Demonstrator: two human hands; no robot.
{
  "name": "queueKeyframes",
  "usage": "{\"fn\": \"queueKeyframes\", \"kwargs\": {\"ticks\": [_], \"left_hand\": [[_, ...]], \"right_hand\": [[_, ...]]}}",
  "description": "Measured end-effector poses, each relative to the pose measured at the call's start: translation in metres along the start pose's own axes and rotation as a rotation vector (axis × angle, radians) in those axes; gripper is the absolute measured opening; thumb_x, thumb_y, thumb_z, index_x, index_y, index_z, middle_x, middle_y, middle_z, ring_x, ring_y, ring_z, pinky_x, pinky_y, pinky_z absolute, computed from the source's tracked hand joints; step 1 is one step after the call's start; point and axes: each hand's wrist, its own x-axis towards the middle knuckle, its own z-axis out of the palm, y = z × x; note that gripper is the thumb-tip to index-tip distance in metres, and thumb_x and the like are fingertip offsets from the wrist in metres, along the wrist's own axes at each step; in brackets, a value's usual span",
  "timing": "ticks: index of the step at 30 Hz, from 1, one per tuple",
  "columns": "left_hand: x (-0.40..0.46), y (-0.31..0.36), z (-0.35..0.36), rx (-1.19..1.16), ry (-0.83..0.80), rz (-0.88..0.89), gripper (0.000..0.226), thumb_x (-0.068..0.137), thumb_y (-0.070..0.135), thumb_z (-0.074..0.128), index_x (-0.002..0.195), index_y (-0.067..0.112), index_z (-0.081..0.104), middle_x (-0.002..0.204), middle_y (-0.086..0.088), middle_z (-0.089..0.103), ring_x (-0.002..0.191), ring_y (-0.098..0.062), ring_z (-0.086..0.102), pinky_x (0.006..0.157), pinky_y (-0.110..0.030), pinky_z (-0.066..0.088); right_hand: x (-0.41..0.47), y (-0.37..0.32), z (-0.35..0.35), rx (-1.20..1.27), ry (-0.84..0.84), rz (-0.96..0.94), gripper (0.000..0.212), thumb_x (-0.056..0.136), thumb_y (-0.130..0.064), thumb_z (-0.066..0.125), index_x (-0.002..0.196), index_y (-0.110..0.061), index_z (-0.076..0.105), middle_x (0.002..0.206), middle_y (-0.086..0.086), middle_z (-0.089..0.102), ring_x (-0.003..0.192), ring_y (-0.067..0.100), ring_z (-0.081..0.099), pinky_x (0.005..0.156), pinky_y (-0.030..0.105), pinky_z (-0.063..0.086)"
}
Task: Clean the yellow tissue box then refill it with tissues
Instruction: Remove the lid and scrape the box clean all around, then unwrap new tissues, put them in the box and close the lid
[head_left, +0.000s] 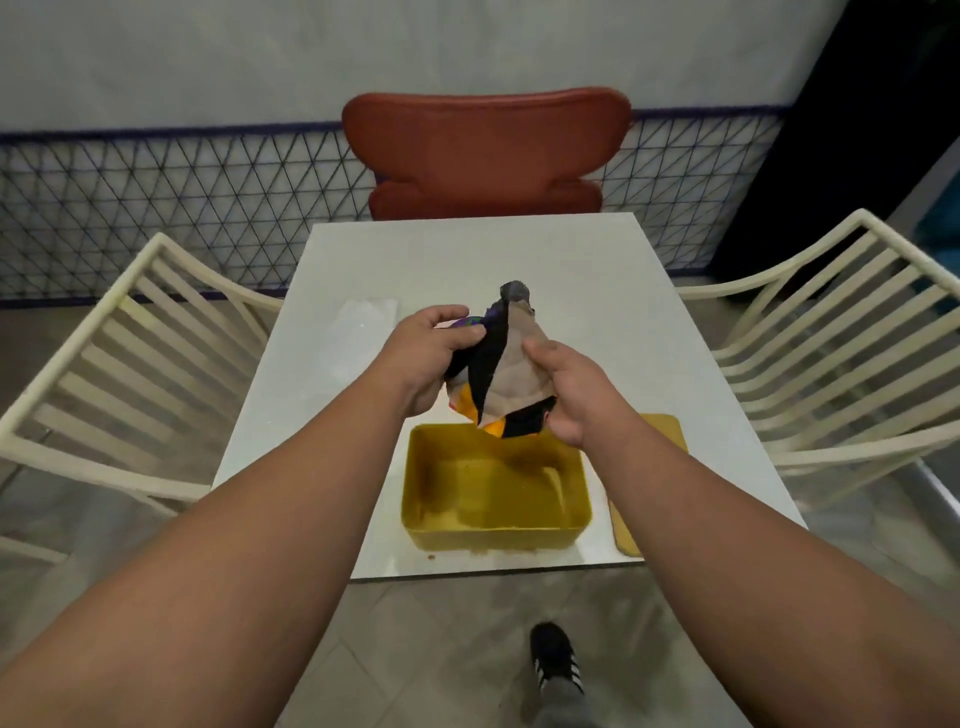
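The yellow tissue box (493, 499) lies open and empty near the front edge of the white table (597, 291). Its yellow lid (662, 431) lies flat to the right, partly hidden by my right forearm. Above the box I hold a crumpled multicoloured cloth (506, 364), black, beige and orange. My left hand (434, 353) grips its left side and my right hand (566, 389) grips its right side. The cloth's lower end hangs just over the box's far rim.
A clear plastic packet (366, 317) lies on the table's left side. A red chair (485, 150) stands behind the table, with cream slatted chairs at left (130, 374) and right (831, 353). My black shoe (556, 657) is on the tiled floor below.
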Motion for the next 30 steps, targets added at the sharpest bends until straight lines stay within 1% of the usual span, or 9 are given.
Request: {"fn": "queueKeyframes", "kwargs": {"ticks": [2,5,8,14,19,22,25,27,30], "left_hand": [[0.021,0.000,0.021,0.062,0.004,-0.126,0.019,0.088,0.002,0.064,0.106,0.000,0.059,0.099,-0.017,0.067,0.081,-0.023,0.066,0.065,-0.031,0.055],[0.059,-0.004,0.051,0.169,0.025,-0.262,0.020,0.086,0.001,0.064,0.106,-0.004,0.061,0.101,-0.019,0.068,0.084,-0.029,0.067,0.064,-0.038,0.054],[0.092,-0.012,0.076,0.279,0.028,-0.238,0.009,0.089,0.001,0.061,0.096,0.007,0.063,0.098,-0.014,0.068,0.086,-0.028,0.065,0.063,-0.038,0.052],[0.158,-0.046,0.116,0.400,0.064,-0.222,0.035,0.091,-0.001,0.054,0.119,0.018,0.054,0.109,-0.011,0.063,0.090,-0.026,0.063,0.069,-0.040,0.056],[0.195,-0.078,0.126,0.477,0.086,-0.255,0.039,0.087,-0.005,0.052,0.118,0.018,0.055,0.111,-0.013,0.062,0.092,-0.028,0.064,0.071,-0.039,0.057],[0.208,-0.094,0.130,0.492,0.086,-0.265,0.039,0.084,-0.008,0.051,0.113,0.018,0.055,0.111,-0.013,0.062,0.091,-0.028,0.063,0.075,-0.042,0.058],[0.214,-0.104,0.135,0.508,0.084,-0.279,0.038,0.083,-0.006,0.051,0.109,0.022,0.054,0.111,-0.012,0.062,0.095,-0.029,0.063,0.080,-0.043,0.058],[0.215,-0.108,0.138,0.527,0.090,-0.280,0.037,0.084,-0.006,0.050,0.108,0.022,0.053,0.112,-0.011,0.061,0.098,-0.029,0.061,0.085,-0.044,0.056],[0.216,-0.110,0.138,0.583,0.080,-0.281,0.038,0.084,-0.005,0.051,0.112,0.020,0.055,0.115,-0.011,0.061,0.102,-0.029,0.060,0.090,-0.044,0.054]], "right_hand": [[0.015,-0.018,-0.022,-0.031,0.064,-0.072,0.016,0.094,-0.013,0.056,0.109,-0.007,0.056,0.111,0.018,0.066,0.098,0.031,0.066,0.080,0.043,0.055],[0.040,-0.043,-0.055,-0.062,0.151,-0.111,0.023,0.092,-0.011,0.059,0.115,-0.012,0.056,0.112,0.016,0.066,0.097,0.030,0.066,0.080,0.044,0.056],[0.065,-0.060,-0.086,-0.118,0.256,-0.117,0.021,0.092,-0.010,0.059,0.111,-0.018,0.058,0.108,0.014,0.066,0.092,0.028,0.066,0.070,0.040,0.056],[0.121,-0.070,-0.137,-0.281,0.366,-0.070,0.023,0.089,-0.009,0.061,0.106,-0.025,0.059,0.107,0.009,0.064,0.085,0.025,0.066,0.057,0.034,0.054],[0.155,-0.059,-0.170,-0.483,0.442,-0.039,0.027,0.083,-0.015,0.067,0.101,-0.033,0.059,0.104,-0.003,0.061,0.093,0.022,0.063,0.082,0.044,0.058],[0.166,-0.054,-0.185,-0.625,0.461,-0.041,0.023,0.083,-0.019,0.063,0.092,-0.039,0.057,0.096,-0.009,0.061,0.089,0.019,0.063,0.083,0.043,0.057],[0.171,-0.050,-0.196,-0.766,0.443,-0.059,0.024,0.086,-0.019,0.059,0.103,-0.035,0.057,0.099,-0.009,0.060,0.086,0.014,0.060,0.083,0.036,0.055],[0.173,-0.050,-0.202,-0.849,0.439,-0.074,0.029,0.088,-0.015,0.055,0.113,-0.030,0.058,0.103,-0.007,0.060,0.091,0.015,0.059,0.083,0.031,0.053],[0.173,-0.053,-0.203,-0.981,0.464,-0.080,0.033,0.085,-0.018,0.055,0.118,-0.026,0.060,0.105,-0.004,0.060,0.101,0.021,0.058,0.088,0.035,0.051]]}}
